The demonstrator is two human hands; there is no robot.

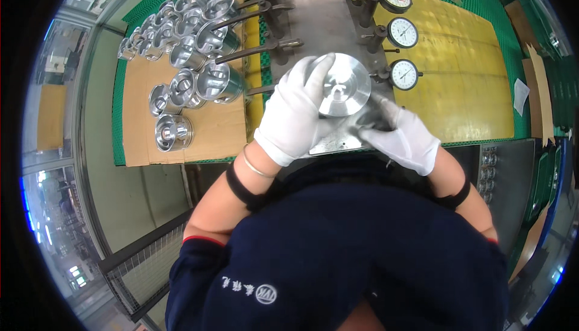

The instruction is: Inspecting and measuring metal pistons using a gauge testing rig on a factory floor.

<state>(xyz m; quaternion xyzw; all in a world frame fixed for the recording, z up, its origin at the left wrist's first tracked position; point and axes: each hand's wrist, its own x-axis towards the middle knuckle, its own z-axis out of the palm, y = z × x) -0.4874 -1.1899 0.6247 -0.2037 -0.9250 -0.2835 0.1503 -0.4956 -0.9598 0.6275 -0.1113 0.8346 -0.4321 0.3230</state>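
Observation:
A bright metal piston [346, 87] stands crown up over the near end of a grey metal plate [322, 5]. My left hand [292, 111], in a white glove, is closed on its left side, with fingers over the crown's edge. Close to the piston's lower right side is my right hand [405, 140], also gloved, with grey-smudged fingertips. Its thumb and fingers are blurred, so I cannot tell whether they grip the piston. The underside of the piston is hidden.
Dial gauges [403, 74] on posts line the plate's right side. Dark clamp rods [259, 49] reach out leftward. Several pistons [174, 132] stand on cardboard [142, 144] at left. A yellow board [464, 72] lies at right on green matting [503, 23].

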